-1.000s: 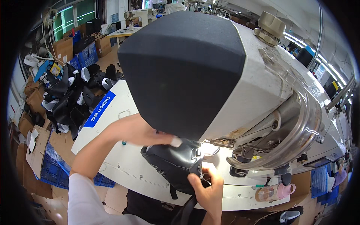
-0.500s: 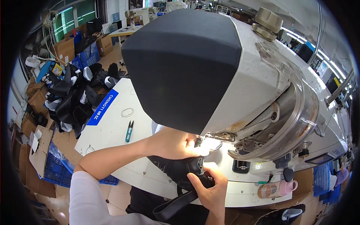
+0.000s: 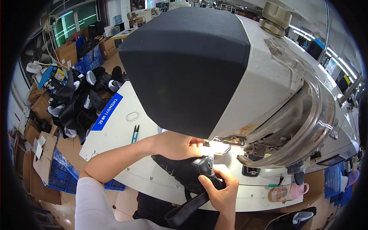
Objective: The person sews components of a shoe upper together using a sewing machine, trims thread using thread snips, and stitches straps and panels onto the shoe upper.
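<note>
Left hand (image 3: 178, 146) sits further right, centre-frame, grip unclear in white glare (image 3: 217, 148) | right hand (image 3: 223, 188) pinches black, strapped, leather-like piece (image 3: 184, 170) | likely light, supple; hold edges

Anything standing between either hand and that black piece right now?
Nothing visible. The black piece has the left hand against its far edge and the right hand gripping its near end. The snips lie apart, beyond the left forearm.

Snips (image 3: 134, 137) left of the workpiece (image 3: 187, 171)
</note>
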`<control>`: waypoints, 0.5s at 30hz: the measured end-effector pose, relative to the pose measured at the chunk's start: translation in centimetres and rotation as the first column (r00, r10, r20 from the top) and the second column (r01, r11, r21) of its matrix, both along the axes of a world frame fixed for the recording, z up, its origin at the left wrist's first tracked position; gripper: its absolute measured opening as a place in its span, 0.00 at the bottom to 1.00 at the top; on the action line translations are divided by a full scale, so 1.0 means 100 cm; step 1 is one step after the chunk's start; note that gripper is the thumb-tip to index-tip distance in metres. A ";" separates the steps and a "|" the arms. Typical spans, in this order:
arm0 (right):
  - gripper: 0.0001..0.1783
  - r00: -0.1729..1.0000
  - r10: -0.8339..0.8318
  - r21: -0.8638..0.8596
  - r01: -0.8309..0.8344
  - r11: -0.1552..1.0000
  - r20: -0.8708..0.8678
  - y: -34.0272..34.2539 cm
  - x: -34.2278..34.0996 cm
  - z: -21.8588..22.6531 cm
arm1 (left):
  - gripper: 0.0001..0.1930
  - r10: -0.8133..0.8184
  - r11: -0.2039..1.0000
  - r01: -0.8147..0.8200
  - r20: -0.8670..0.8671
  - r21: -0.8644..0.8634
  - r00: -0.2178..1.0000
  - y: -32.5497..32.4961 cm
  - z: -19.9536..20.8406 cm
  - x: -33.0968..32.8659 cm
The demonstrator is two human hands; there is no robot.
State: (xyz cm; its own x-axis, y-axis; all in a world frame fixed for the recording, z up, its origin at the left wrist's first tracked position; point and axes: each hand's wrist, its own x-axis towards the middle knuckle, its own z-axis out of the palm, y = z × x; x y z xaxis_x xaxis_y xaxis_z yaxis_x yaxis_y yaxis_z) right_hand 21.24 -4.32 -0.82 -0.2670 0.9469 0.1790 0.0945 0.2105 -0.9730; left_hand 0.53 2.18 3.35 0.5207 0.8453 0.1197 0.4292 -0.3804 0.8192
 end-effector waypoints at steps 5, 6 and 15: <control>0.12 0.999 -0.045 0.113 0.048 0.992 -0.031 0.004 -0.003 -0.014 | 0.10 -0.022 1.000 0.022 -0.022 0.011 1.000 0.010 -0.002 -0.002; 0.12 0.997 -0.071 0.121 0.073 0.990 -0.024 0.004 -0.003 -0.016 | 0.10 -0.023 1.000 0.023 -0.022 0.011 1.000 0.009 -0.001 -0.003; 0.11 0.994 -0.112 0.111 0.112 0.987 -0.010 0.010 -0.010 -0.014 | 0.11 -0.103 0.958 0.097 0.009 0.270 0.995 0.010 0.020 -0.011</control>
State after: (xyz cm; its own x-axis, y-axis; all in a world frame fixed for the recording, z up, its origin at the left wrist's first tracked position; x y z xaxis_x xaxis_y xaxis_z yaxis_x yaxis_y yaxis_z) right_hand 20.23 -3.29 -2.26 -0.1593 0.9451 0.2852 0.1199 0.3053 -0.9447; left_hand -0.59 3.18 5.37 0.5956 0.7241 0.3477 0.3604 -0.6277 0.6900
